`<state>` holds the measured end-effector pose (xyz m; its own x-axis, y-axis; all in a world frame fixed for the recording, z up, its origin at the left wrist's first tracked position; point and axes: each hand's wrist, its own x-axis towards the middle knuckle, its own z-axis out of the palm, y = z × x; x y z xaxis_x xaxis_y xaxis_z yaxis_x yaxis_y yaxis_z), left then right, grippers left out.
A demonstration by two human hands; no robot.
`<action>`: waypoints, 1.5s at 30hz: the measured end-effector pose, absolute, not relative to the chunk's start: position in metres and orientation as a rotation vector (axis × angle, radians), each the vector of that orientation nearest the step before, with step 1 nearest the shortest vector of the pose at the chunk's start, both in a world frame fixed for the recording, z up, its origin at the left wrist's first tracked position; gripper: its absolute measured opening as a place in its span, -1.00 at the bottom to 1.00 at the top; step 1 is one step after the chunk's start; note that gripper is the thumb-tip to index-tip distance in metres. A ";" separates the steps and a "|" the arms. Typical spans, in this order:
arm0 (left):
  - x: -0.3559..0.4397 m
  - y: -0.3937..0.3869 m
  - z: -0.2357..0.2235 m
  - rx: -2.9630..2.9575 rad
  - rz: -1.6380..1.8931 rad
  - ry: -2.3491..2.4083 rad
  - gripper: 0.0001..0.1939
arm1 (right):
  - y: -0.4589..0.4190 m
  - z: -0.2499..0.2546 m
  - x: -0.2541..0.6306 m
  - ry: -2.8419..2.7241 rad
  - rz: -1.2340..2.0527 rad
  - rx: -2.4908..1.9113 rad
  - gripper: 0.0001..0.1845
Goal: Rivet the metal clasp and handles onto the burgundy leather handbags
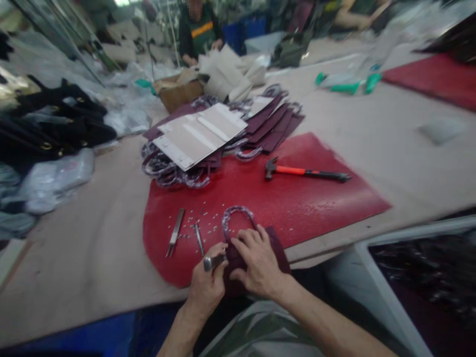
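Observation:
My left hand (207, 286) is closed around a short metal punch (214, 261) and rests at the left edge of a maroon bag panel (279, 250). My right hand (256, 260) lies on the panel, its fingers spread and thumb apart, pressing on it. A looped handle in clear plastic wrap (238, 210) stands out from the panel's far side. Under all this is a red mat (320, 208). On the mat, left of my hands, lie a forked metal tool (176, 232) and a thin metal rod (199, 239), among tiny pale bits. My hands hide part of the panel.
A claw hammer (293, 171) lies on the mat. Beyond it are stacked maroon bag panels (269, 124) and a pale board (201, 134). Black bags (55, 119) are at left, a white-rimmed bin (372, 267) at right. A person (199, 32) is across the table.

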<state>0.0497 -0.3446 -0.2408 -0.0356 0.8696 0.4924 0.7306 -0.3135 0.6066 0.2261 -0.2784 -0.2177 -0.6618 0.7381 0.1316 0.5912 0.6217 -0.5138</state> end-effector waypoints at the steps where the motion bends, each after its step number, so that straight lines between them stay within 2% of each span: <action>1: 0.049 -0.344 -0.244 2.081 1.280 1.726 -0.77 | -0.279 -0.218 0.227 -2.518 0.638 -1.070 -0.21; 6: 0.043 -0.340 -0.258 2.046 1.335 1.728 -0.79 | -0.277 -0.222 0.229 -2.490 0.608 -1.100 -0.22; 16: 0.045 -0.347 -0.248 1.794 1.387 1.784 -0.86 | -0.272 -0.221 0.228 -2.529 0.482 -0.977 -0.36; 23: 0.046 -0.347 -0.246 1.802 1.422 1.712 -0.87 | -0.273 -0.221 0.228 -2.535 0.416 -0.981 -0.35; 32: 0.052 -0.345 -0.243 1.918 1.342 1.826 -0.84 | -0.273 -0.212 0.236 -2.467 0.614 -0.915 -0.38; 34: 0.053 -0.346 -0.242 1.942 1.331 1.852 -0.84 | -0.260 -0.205 0.248 -2.371 0.639 -0.841 -0.45; 36: 0.051 -0.348 -0.245 1.957 1.324 1.875 -0.83 | -0.231 -0.198 0.268 -2.293 0.516 -0.871 -0.57; 39: 0.047 -0.345 -0.257 2.007 1.346 1.818 -0.83 | -0.164 -0.190 0.313 -2.218 0.136 -1.243 -0.67; 41: 0.046 -0.343 -0.262 1.999 1.383 1.804 -0.83 | -0.118 -0.183 0.348 -2.154 0.019 -1.416 -0.69; 45: 0.053 -0.344 -0.254 1.946 1.363 1.839 -0.83 | -0.064 -0.180 0.391 -2.194 0.134 -1.512 -0.72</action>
<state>0.0528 -0.3441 -0.2537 -0.1556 0.8511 0.5014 0.7271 -0.2449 0.6414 0.3909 -0.0639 -0.1797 -0.2829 0.9038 0.3211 0.8579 0.3881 -0.3366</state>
